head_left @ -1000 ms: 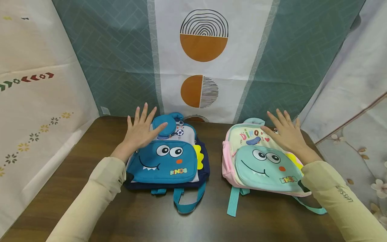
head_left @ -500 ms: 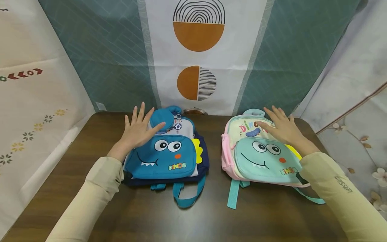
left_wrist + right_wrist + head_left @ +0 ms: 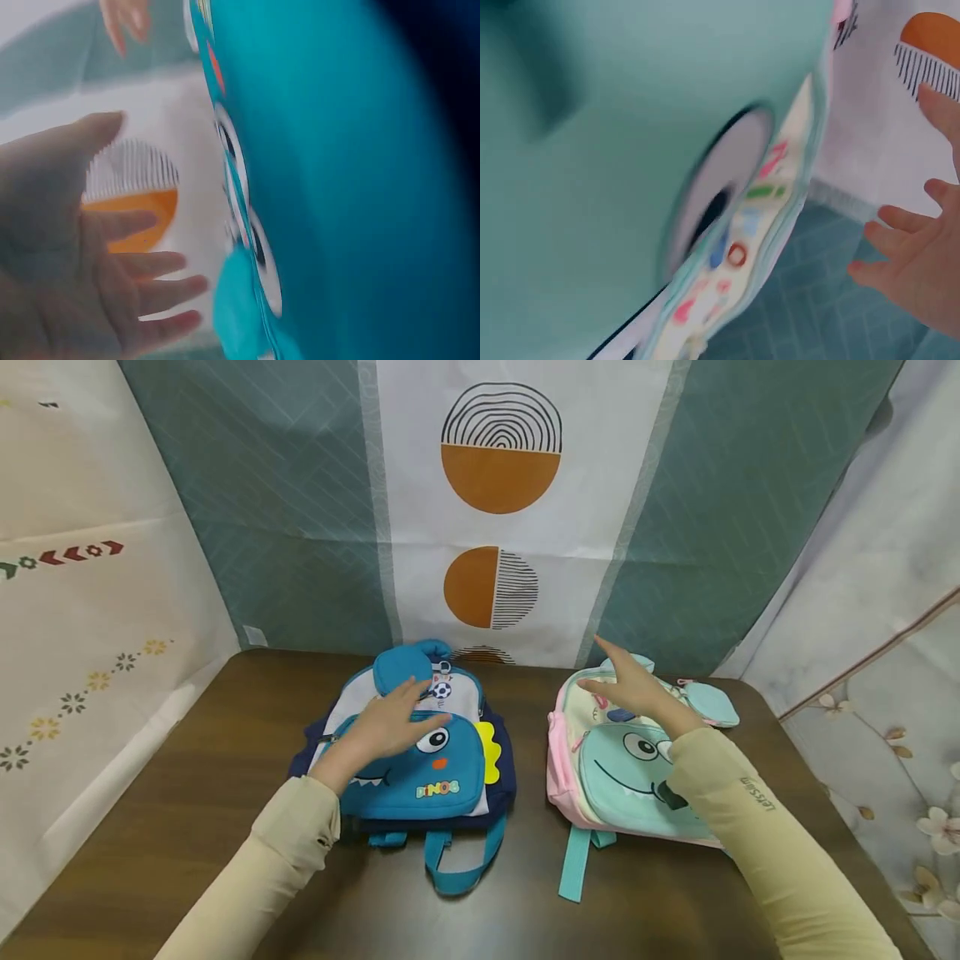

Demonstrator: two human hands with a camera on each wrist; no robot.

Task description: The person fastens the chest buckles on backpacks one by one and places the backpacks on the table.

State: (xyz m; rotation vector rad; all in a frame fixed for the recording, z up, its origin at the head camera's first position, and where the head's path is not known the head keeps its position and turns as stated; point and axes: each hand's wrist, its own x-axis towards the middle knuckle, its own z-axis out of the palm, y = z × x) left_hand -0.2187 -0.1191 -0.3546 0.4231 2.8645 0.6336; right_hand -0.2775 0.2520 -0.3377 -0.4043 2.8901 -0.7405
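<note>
Two children's dinosaur backpacks lie side by side on the brown table. Over the blue backpack (image 3: 450,777), my left hand (image 3: 378,727) is held with fingers loosely extended, its thumb towards the printed eyes. A round blue pouch (image 3: 401,667) hangs at that bag's top. My right hand (image 3: 632,683) is over the upper part of the mint and pink backpack (image 3: 611,772), covering some of its lettering. Beside this bag's top right lies a small mint pouch (image 3: 711,703). In the wrist views, the left palm (image 3: 75,270) and right hand (image 3: 919,244) hold nothing.
Teal straps (image 3: 465,881) of the blue bag and a mint strap (image 3: 574,864) trail towards the front of the table (image 3: 517,918). A patterned cloth (image 3: 300,527) hangs behind, with pale floral cloths at the left (image 3: 90,610) and right (image 3: 885,693).
Both hands have moved inward, left hand to the right and right hand to the left, and turned from spread palms-down to sideways. The mint pouch has come into sight.
</note>
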